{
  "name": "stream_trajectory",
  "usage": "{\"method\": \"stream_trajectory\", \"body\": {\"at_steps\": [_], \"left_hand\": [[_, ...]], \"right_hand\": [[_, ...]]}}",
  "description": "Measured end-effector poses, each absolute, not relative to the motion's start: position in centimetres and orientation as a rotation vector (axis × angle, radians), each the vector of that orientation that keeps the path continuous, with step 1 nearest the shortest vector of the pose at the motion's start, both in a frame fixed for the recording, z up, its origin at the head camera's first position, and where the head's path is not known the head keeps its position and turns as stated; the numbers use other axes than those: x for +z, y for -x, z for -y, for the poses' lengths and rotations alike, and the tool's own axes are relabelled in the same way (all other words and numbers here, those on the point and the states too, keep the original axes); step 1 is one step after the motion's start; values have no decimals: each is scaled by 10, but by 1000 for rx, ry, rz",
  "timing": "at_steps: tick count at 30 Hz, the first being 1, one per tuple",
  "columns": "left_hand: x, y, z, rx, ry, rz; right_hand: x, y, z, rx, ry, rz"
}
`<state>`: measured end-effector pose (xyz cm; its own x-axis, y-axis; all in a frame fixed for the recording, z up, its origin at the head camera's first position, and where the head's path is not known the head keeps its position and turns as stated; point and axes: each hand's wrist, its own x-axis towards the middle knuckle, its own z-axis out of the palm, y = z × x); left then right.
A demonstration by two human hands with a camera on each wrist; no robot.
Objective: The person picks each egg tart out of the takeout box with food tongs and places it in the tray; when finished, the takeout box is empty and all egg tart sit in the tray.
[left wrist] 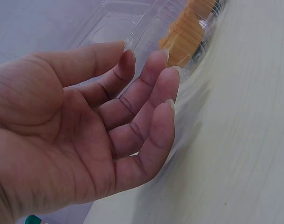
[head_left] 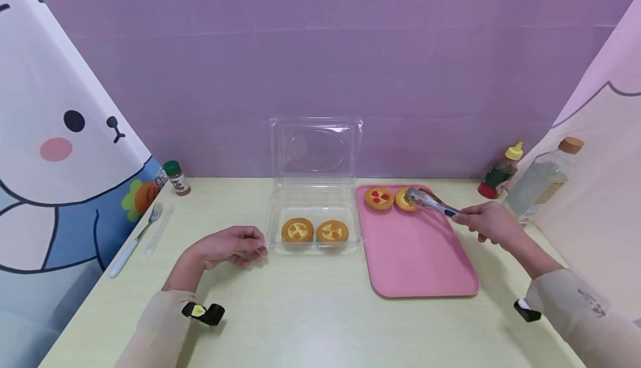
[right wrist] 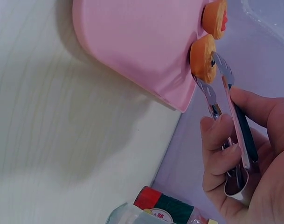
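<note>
Tarts (head_left: 297, 230): two boxed, two on tray (head_left: 420, 262); right grip (head_left: 488, 222) holding tongs (head_left: 433, 201), left grip (head_left: 231, 245) loose.

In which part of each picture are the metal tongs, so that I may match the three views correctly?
Head: right of centre; the tongs slant from the right hand to the tart beside the red-topped one.
Left wrist: not in it.
Right wrist: right of centre, tips at that tart.
Shared landmark: the pale table, in all three.
</note>
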<state>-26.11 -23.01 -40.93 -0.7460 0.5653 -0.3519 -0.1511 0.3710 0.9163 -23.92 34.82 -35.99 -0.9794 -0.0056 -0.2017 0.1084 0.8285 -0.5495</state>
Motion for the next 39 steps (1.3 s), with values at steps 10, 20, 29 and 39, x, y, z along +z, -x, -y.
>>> {"method": "stream_trajectory", "body": {"at_steps": [10,20,29,39], "left_hand": [[-408,261,229,1419,-363,-1990],[-410,262,230,1420,-362,-1986],[-409,261,230,1422,-361,-1989],[-407,260,228,1420,-350,-1994]], "right_hand": [[-359,242,-348,-866,-74,-2810],[-358,242,-351,-819,-66,-2834],[-359,244,-352,-792,-92,-2835],[-352,237,-353,-732,-107,-2841]]}}
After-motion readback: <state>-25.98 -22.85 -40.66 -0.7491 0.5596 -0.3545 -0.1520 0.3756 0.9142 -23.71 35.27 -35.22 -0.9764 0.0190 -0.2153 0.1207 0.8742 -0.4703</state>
